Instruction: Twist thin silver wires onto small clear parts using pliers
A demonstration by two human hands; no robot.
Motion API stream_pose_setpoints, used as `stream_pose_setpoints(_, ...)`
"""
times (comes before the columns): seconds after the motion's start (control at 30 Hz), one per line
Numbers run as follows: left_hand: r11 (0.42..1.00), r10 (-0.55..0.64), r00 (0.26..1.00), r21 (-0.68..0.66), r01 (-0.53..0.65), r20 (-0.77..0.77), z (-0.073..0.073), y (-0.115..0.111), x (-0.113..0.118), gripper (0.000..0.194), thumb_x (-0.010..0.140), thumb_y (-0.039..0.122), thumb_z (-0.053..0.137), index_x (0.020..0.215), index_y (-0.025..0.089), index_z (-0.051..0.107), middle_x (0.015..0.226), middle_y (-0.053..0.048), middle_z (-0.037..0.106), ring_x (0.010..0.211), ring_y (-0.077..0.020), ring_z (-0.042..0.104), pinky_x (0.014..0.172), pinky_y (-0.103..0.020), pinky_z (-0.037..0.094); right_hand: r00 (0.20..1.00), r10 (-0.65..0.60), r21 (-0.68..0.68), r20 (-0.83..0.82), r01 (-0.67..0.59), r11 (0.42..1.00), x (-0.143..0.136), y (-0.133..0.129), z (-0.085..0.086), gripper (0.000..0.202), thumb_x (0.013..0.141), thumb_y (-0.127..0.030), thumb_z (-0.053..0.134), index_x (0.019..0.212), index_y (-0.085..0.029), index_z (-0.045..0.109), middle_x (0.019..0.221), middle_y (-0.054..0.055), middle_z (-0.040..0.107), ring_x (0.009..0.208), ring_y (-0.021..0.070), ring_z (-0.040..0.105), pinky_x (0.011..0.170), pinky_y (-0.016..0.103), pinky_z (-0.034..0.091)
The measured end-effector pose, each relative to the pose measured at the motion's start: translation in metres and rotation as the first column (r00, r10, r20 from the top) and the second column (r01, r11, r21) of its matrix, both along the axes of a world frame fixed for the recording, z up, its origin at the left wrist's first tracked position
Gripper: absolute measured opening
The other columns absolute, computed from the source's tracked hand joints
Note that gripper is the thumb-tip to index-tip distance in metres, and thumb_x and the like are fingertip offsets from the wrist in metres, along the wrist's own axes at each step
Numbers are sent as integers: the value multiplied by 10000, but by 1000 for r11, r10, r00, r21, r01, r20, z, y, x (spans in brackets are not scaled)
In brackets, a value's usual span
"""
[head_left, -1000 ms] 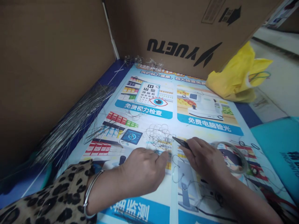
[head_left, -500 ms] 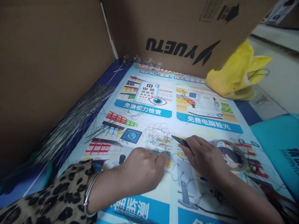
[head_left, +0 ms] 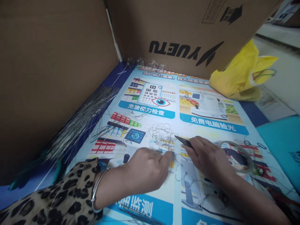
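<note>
In the head view, my left hand (head_left: 147, 168) is closed, thumb and index finger pressed together at the lower edge of a looped, flower-like bundle of thin wire (head_left: 161, 134). The fingers appear to pinch this wire, though the exact grip is hidden behind the knuckles. My right hand (head_left: 208, 156) is wrapped round a pair of dark pliers (head_left: 184, 141), its handles covered by the palm. The pointed jaws reach to the right edge of the wire loops; whether they touch cannot be made out. A loose curved wire (head_left: 180, 167) lies between my hands.
Cut straight wires (head_left: 79, 122) lie in a heap at the left, beside a cardboard wall (head_left: 187, 25). A roll of clear tape (head_left: 249, 157) sits beyond my right forearm. A yellow bag (head_left: 231, 82) and a turquoise packet (head_left: 281, 137) are at the right. A printed poster (head_left: 175, 125) covers the table.
The whole view has shifted slightly, so everything sits a little further right in the picture. Both hands and the pliers keep nearly the same pose around the wire.
</note>
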State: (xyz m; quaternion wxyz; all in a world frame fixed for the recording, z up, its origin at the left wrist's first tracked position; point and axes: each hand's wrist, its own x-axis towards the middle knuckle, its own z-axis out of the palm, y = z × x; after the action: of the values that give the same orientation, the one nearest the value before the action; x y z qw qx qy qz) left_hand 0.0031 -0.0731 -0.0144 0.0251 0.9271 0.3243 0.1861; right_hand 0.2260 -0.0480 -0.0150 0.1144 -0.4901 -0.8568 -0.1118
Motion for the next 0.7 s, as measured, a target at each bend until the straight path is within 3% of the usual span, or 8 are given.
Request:
stream_pose_setpoints(0.13,998,0,973,66,-15,231,11,2,-4,212,793,161,462,965,133,584,588,-6,596,543,-157,551,492,-299,456,1000,-1,-2,-19,1,1000,1,0,-3,266,894,-389,404,714,-204,467,644,6,531,593,143,511,509,253,271)
stream_pose_setpoints(0.27,986,144,811,-18,-163,567,23,17,-13,218,776,65,462,930,144,594,741,-34,632,689,-139,553,650,-295,467,1000,-9,-18,-6,8,1000,2,1,-4,254,890,-391,412,727,-204,466,655,6,534,600,144,512,511,250,275)
stream_pose_setpoints(0.4,940,341,713,-236,-246,613,24,35,-20,270,792,33,440,890,169,652,785,-37,551,798,-144,535,704,-281,450,1000,-20,-34,13,20,999,3,0,-5,244,892,-386,406,730,-208,445,661,1,529,594,144,512,498,245,272)
stream_pose_setpoints(0.6,900,434,585,-348,-261,685,18,44,-25,290,785,-8,425,762,168,654,899,-38,514,925,-149,510,838,-299,408,1000,-14,-5,18,14,1000,4,1,-8,258,896,-399,391,727,-211,441,653,3,524,595,149,515,497,246,278)
stream_pose_setpoints(0.7,889,455,579,-388,-244,677,16,43,-25,310,775,-24,414,734,170,652,919,-34,507,951,-149,504,857,-297,399,1000,-8,3,18,8,1000,5,1,-8,262,895,-402,390,725,-210,443,648,4,520,593,148,516,498,245,284)
